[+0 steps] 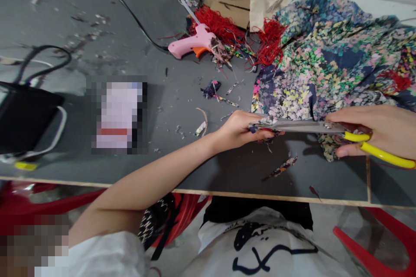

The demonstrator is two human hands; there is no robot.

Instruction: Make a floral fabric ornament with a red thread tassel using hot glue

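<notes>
My left hand pinches a small piece of floral fabric above the grey table. In my right hand are scissors with yellow handles, pointing left. Their blades reach the fabric piece at my left fingertips. Behind the scissors lies a large crumpled floral cloth, its lower edge hanging close to my right thumb. A narrow floral scrap rests on the table below the blades.
A pink glue gun lies near red threads and cardboard pieces. A blurred phone-like object and a black bag are at left. Red chairs stand beyond the table's front edge.
</notes>
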